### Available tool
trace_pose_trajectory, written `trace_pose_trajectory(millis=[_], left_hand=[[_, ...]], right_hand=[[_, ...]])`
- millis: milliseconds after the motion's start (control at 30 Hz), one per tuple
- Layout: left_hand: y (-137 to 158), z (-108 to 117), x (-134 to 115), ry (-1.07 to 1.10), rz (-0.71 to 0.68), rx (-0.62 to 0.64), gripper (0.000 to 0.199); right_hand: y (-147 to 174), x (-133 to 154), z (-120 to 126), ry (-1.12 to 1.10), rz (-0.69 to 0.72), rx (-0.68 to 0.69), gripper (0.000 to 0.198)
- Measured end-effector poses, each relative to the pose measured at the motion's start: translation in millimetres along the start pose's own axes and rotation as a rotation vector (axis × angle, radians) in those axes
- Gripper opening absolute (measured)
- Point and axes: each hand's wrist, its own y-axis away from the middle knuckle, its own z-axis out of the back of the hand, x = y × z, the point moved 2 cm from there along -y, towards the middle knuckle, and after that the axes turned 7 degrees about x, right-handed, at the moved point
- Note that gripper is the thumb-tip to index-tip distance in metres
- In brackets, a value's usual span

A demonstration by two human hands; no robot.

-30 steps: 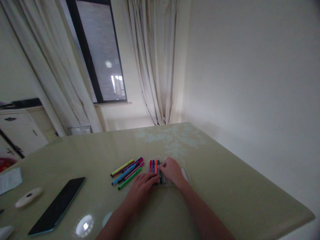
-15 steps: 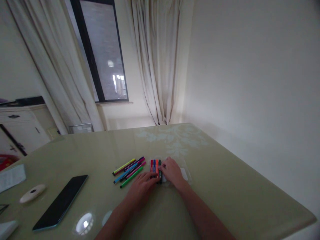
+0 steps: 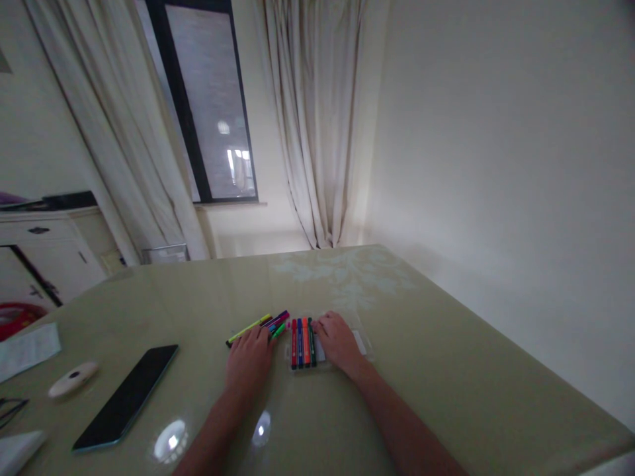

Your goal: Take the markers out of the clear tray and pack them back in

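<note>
A clear plastic case point(image 3: 292, 371) lies on the table, and several felt-tip markers point(image 3: 299, 344) stand side by side in its left part: red, blue, orange and dark green. My right hand point(image 3: 338, 340) rests on the case just right of the green one, fingers curled together at its upper edge. What lies under that palm is hidden. To the left, my left hand point(image 3: 248, 357) is laid over a pile of loose felt-tip markers point(image 3: 245, 328), its fingers stretched across them. Yellow, purple, pink and bright green ends stick out; the rest are covered.
A dark phone or tablet point(image 3: 126, 396) lies at the left, near a white oval object point(image 3: 73, 380) and a paper sheet point(image 3: 30, 350). A white item point(image 3: 20, 451) and a dark cable point(image 3: 10, 411) are at the left edge. The table's right edge point(image 3: 506, 338) runs along the wall.
My left hand has moved left from the markers in the case onto the loose pile. The case sits slightly further left, and my right hand stays on it.
</note>
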Motion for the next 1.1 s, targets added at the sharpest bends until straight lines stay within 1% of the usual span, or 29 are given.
trace_pose_trajectory(millis=[100,133,200,267,333,400,467,533,633,700,800,933,1000,1100], left_hand=[[-1.8,9.9,-10.0,0.172,0.046,0.012,0.026],[-2.0,11.9,-13.0,0.253,0.069,0.017,0.028],[-1.4,12.9,-18.7,0.406,0.081,0.021,0.029],[0.3,10.6,-24.7,0.512,0.007,0.023,0.029],[2.4,7.4,-29.8,0.575,-0.104,0.018,0.029],[3.8,5.3,-32.5,0.61,-0.157,0.005,0.03],[3.9,5.2,-33.2,0.633,-0.149,-0.009,0.031],[3.2,6.6,-33.4,0.654,-0.135,-0.026,0.03],[2.3,9.1,-34.4,0.679,-0.141,-0.064,0.027],[2.7,9.1,-35.4,0.693,-0.141,-0.077,0.026],[4.5,7.2,-37.3,0.704,-0.145,-0.066,0.027],[6.9,4.7,-41.0,0.682,-0.187,-0.042,0.028],[7.9,3.7,-42.7,0.676,-0.205,-0.048,0.029],[9.0,1.6,-43.2,0.67,-0.197,-0.068,0.032]], right_hand=[[0.4,2.7,2.9,-0.089,0.013,-0.069,0.033],[0.7,4.7,3.2,-0.158,0.026,-0.082,0.032],[1.3,10.5,1.9,-0.366,0.074,-0.05,0.031],[1.5,17.3,-0.7,-0.59,0.137,0.024,0.03],[0.8,21.7,-1.9,-0.73,0.164,0.059,0.032],[-1.2,20.8,-0.6,-0.801,0.117,0.017,0.035],[-3.6,16.0,2.5,-0.882,0.043,-0.05,0.038],[-5.5,10.7,5.6,-0.978,-0.002,-0.086,0.038],[-6.8,6.8,6.0,-1.086,-0.011,-0.048,0.04],[-6.8,6.9,3.2,-1.146,-0.018,-0.011,0.045],[-6.3,9.1,-1.4,-1.238,-0.041,-0.008,0.051],[-6.1,12.3,-3.0,-1.294,-0.042,0.005,0.05],[-6.0,11.8,-1.0,-1.31,-0.049,-0.014,0.05],[-5.3,8.4,3.2,-1.347,-0.084,-0.108,0.053]])
